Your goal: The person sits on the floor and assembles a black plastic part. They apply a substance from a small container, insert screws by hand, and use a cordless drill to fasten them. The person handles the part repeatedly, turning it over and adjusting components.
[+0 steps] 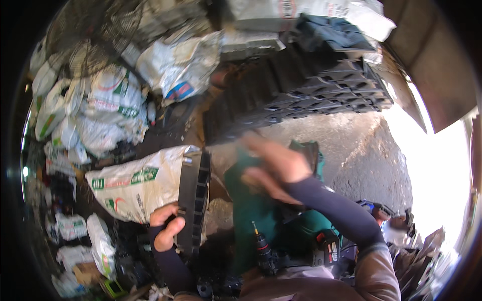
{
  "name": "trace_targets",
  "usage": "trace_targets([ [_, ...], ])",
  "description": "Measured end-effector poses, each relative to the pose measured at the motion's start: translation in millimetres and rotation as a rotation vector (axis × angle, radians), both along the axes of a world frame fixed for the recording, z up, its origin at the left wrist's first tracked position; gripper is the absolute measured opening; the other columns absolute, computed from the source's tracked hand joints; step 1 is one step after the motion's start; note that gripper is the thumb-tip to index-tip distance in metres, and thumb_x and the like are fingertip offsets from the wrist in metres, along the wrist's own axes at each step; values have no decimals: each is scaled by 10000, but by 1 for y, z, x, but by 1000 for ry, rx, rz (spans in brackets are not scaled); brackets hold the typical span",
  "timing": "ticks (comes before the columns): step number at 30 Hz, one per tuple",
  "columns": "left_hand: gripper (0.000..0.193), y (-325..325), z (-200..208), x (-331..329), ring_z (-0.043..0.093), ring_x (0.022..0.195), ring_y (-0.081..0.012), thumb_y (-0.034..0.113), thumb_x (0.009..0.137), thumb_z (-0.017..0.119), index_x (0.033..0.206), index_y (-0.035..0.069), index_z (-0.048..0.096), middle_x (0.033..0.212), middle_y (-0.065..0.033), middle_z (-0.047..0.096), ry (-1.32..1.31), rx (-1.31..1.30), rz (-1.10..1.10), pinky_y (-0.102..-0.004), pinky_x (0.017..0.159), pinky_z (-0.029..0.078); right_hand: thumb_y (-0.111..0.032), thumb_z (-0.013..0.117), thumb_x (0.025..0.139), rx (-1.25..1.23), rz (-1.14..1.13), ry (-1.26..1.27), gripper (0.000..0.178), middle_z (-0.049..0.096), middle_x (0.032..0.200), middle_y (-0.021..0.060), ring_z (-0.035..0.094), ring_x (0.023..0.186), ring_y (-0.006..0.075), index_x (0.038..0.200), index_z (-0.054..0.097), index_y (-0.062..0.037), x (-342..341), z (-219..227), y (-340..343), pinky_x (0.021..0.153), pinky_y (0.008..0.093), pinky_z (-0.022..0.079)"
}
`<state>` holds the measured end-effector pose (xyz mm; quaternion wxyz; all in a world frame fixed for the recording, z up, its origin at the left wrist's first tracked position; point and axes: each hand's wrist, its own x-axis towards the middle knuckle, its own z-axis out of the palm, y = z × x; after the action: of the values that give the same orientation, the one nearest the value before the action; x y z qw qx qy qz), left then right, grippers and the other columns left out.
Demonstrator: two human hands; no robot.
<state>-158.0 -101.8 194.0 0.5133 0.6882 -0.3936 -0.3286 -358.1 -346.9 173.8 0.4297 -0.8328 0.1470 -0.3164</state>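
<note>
A sack (150,193) left of centre bears pale, green-backed lettering (144,175). Red print (287,8) marks a bag (106,94) at upper left and a package (261,11) at top.

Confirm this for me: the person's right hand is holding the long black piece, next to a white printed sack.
Wrong hand: the head view shows the left hand holding the long black piece, next to a white printed sack.

rough grey floor (371,155), bright glare (444,160) at right, brown panel (434,60)
</note>
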Motion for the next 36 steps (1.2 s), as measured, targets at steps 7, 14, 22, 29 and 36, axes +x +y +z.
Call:
trace_targets([
  [7,494,-17,-8,-64,609,985,-357,251,787,504,1114,-119,507,1092,-291,610,365,-503,3,-495,909,477,-137,580,925,-48,-17,-396,258,657,791,163,656,661,319,1163,565,-37,13,4,19,565,387,513],
  [14,489,-49,-58,-81,595,1012,-343,245,803,513,1133,-116,507,1119,-274,600,332,-404,38,-481,928,460,-36,590,884,-9,-432,-398,320,620,688,155,627,597,328,1198,528,-37,-34,-6,3,522,389,463],
  [22,483,-78,-115,-69,580,1042,-328,237,822,523,1154,-113,507,1150,-254,588,231,-227,114,-465,951,442,-106,593,843,-234,-353,-144,69,599,709,135,622,647,323,896,623,-75,-128,-30,4,558,433,492],
  [29,478,-79,-134,-51,566,1069,-314,231,838,533,1173,-110,507,1176,-236,578,177,-180,199,-450,970,425,-260,600,922,-104,-843,404,384,445,547,118,407,471,194,644,518,-8,-306,-36,-9,487,368,391],
  [36,474,-69,-135,-36,553,1096,-300,224,855,542,1192,-107,507,1203,-219,568,127,-189,263,-436,989,408,-189,561,831,500,-631,1380,175,655,811,144,659,783,302,864,657,-47,-379,-169,77,698,415,523],
])
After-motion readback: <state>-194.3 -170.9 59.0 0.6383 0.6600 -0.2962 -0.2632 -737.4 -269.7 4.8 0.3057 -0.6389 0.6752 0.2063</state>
